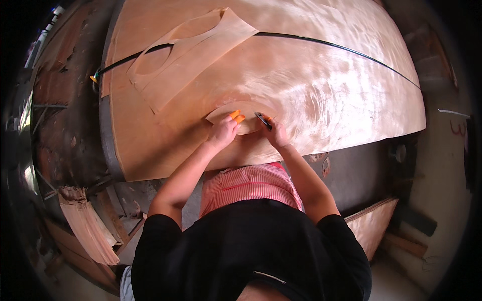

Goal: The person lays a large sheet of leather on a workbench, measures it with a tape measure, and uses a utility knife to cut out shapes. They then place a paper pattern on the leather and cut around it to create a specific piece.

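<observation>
A pale oval piece of wood veneer [246,107] lies on a large veneer sheet [180,139] in front of me. My left hand [223,131] rests on the oval's left part, with orange covers on two fingertips pointing forward. At the oval's right side, my right hand [278,133] grips a dark knife [263,120], its tip over the veneer and pointing away from me. Orange also shows on a right finger. Beyond the hands lies a loose veneer offcut [188,71] with oval holes cut through it. The fingers' undersides are hidden.
A dark strap [320,40] crosses the sheet and passes under the offcut. A yellow-ended item [93,79] sits at the left edge. Veneer strips [86,225] stand at lower left, and stacked sheets [372,225] at lower right. Scraps [325,165] lie below the sheet's near edge.
</observation>
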`<action>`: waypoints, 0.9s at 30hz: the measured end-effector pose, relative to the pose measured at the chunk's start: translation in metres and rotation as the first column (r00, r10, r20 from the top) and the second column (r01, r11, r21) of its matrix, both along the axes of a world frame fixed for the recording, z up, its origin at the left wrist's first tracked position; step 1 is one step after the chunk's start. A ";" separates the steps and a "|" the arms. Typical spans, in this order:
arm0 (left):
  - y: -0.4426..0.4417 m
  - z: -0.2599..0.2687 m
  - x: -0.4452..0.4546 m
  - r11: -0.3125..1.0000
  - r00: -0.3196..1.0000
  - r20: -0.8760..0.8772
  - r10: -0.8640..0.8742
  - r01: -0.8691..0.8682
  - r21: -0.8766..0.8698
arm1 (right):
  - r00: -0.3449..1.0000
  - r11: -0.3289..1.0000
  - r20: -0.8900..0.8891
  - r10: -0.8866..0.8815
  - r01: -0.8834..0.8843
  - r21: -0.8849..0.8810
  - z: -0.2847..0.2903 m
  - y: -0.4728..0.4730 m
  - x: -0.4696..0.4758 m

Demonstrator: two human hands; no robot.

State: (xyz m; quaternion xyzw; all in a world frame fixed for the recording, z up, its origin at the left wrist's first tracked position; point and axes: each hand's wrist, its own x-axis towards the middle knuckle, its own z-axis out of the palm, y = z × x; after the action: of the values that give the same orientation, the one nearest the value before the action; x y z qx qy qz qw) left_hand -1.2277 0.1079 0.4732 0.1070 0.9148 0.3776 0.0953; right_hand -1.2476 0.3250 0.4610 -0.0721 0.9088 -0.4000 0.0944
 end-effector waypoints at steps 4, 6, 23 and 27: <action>0.019 -0.008 0.015 0.998 0.951 -0.305 -0.051 0.033 -0.061 | 1.000 1.000 -0.025 0.007 -0.007 0.004 -0.003 0.001 0.000; 0.024 -0.011 0.019 0.997 0.974 -0.226 -0.027 0.010 -0.075 | 0.996 0.999 -0.089 0.023 -0.027 -0.038 -0.006 0.004 0.000; 0.040 -0.024 0.031 0.926 0.948 -0.261 -0.180 0.074 -0.371 | 0.932 0.818 0.101 -0.348 0.354 -0.454 0.001 0.086 0.036; 0.045 -0.017 0.032 0.945 0.949 -0.278 -0.150 0.055 -0.321 | 0.862 0.750 0.131 -0.490 0.494 -0.441 -0.012 0.132 0.081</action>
State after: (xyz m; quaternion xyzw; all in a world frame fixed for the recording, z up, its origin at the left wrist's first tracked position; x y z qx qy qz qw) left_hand -1.1954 0.1525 0.4558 0.1945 0.9595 0.2037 -0.0084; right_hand -1.1665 0.4571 0.4494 0.1507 0.7739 -0.6144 -0.0306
